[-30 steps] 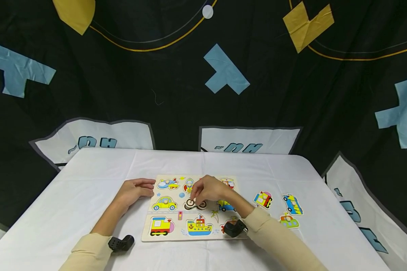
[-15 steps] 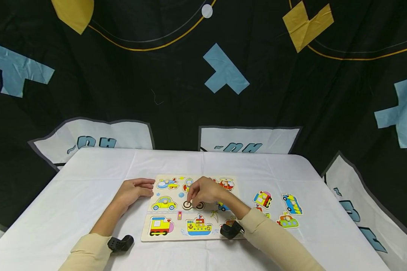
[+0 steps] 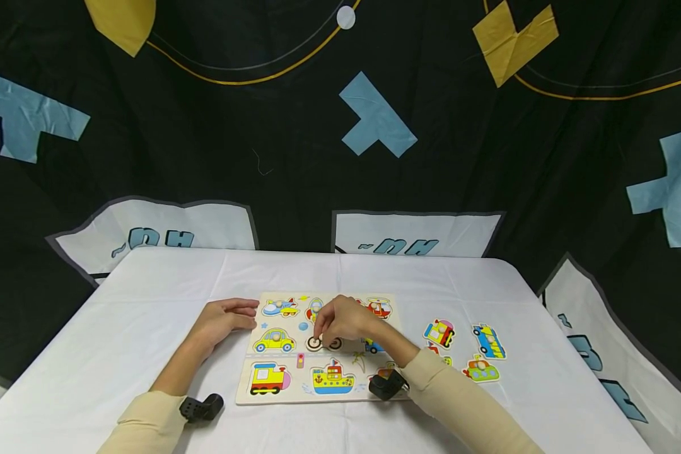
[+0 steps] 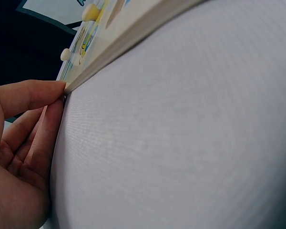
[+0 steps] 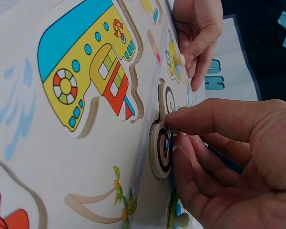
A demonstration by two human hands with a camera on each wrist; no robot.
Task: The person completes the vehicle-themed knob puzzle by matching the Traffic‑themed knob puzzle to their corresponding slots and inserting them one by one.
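In the head view, my right hand (image 3: 343, 321) is over the middle of a wooden puzzle board (image 3: 301, 398). Its thumb and fingers pinch a two-wheeled bike piece (image 5: 161, 152), whose dark-ringed wheels show below the fingertips. The bike piece sits at its bike-shaped recess, one thick edge visible in the right wrist view; whether it lies flush I cannot tell. My left hand (image 3: 218, 325) lies at the board's left side, its fingertips touching the edge, as the left wrist view shows. Beside that hand is a yellow car piece (image 3: 275, 340) with a knob.
Right of the board lie a loose train piece (image 3: 439, 333), a bus piece (image 3: 489, 342) and a submarine piece (image 3: 481, 369). Another piece is partly behind the right sleeve. Ship (image 3: 332, 378) and train (image 3: 268, 379) pictures show in the front row, with an airplane piece (image 3: 280, 307) in the back row.
My right hand has shifted slightly left with the bike piece, then stayed nearly still over the last half second. The left hand keeps its place at the board's edge.
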